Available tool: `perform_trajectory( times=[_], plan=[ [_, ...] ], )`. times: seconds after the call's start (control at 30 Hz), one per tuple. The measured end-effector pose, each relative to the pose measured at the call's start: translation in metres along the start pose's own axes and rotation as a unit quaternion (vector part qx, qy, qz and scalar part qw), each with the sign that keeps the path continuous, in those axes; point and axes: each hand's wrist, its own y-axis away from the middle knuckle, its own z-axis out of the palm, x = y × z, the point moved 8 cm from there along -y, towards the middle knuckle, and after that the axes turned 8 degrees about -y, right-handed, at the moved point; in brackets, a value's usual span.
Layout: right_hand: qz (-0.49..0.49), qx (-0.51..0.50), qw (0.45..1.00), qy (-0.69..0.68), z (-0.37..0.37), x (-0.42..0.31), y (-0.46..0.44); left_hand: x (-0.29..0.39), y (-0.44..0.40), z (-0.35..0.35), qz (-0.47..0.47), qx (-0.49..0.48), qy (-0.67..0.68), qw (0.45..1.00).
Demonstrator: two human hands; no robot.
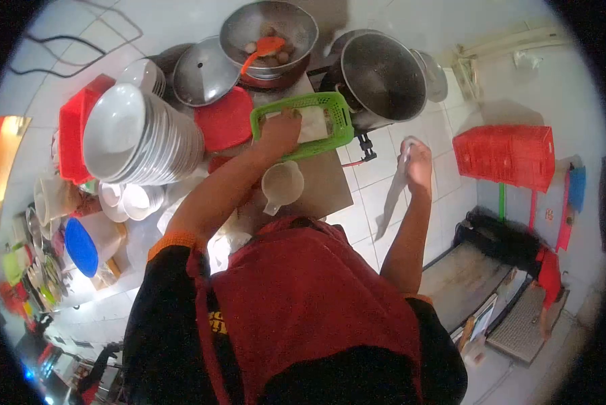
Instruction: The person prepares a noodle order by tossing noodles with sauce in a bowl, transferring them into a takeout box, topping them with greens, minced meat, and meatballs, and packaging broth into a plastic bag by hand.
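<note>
My left hand is down inside a green slotted plastic basket, at its left end. Its fingers look curled and partly hidden, so what they hold cannot be made out. Flat white pieces lie in the basket beside that hand. Off to the right, my right hand is closed on a limp, whitish translucent plastic bag, which hangs down over the tiled floor. A translucent plastic jug stands on the counter just below the basket.
A large dark pot and a metal bowl with an orange ladle and round pieces stand behind the basket. Stacked white bowls and a red lid are at left. A red crate and another person's red sleeve are at right.
</note>
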Motion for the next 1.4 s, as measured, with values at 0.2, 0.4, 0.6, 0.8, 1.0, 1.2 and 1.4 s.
perform_trajectory(
  times=[0.2,0.4,0.6,0.8,1.0,1.2,1.4],
  plan=[
    [0.045,0.061,0.997,0.005,-0.016,0.005,0.030,-0.005,-0.016,0.000,-0.011,-0.145,-0.018,0.989],
    [0.051,0.203,0.944,-0.256,-0.028,0.001,0.018,-0.040,-0.010,-0.091,0.012,-0.017,0.096,0.995],
    [-0.090,0.235,0.939,-0.233,0.015,0.019,-0.052,-0.038,0.006,-0.050,-0.042,-0.084,0.022,0.995],
    [-0.239,0.287,0.927,0.035,0.107,0.017,-0.048,-0.016,0.066,-0.086,-0.010,-0.063,0.089,0.994],
    [-0.358,0.089,0.920,0.132,0.187,0.043,-0.060,-0.028,0.215,-0.168,-0.291,0.068,0.201,0.933],
    [-0.407,-0.217,0.828,0.319,0.241,0.043,-0.037,0.007,0.365,-0.142,-0.520,0.187,0.355,0.754],
    [-0.335,-0.258,0.864,0.275,0.198,0.038,-0.030,0.035,0.476,-0.115,-0.606,0.275,0.370,0.648]
  ],
)
